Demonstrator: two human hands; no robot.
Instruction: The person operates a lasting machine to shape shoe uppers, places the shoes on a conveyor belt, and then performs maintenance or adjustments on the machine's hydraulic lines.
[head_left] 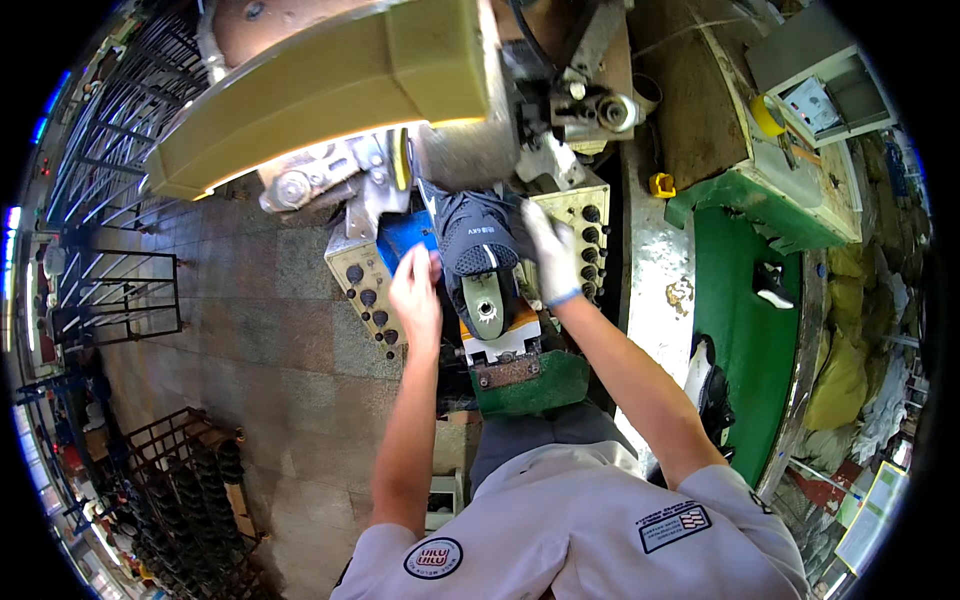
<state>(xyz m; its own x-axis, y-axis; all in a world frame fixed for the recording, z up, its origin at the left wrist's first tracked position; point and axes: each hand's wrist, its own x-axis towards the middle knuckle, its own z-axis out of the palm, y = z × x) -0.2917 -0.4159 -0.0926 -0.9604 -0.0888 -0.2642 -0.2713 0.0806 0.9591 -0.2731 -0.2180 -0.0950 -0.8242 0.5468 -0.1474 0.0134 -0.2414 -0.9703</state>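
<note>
In the middle of the frame a machine stand with a green base carries a dark shoe upper on a pale last, sole side up. On both sides of it stand beige control panels with rows of black knobs. At the right a curved green table carries a black shoe in the middle right and another dark shoe lower down. The tiled floor at the left carries a black wire rack in the lower left.

matt dark knit cloth shoe; white cloth glove; worn, scuffed metal machine.
</note>
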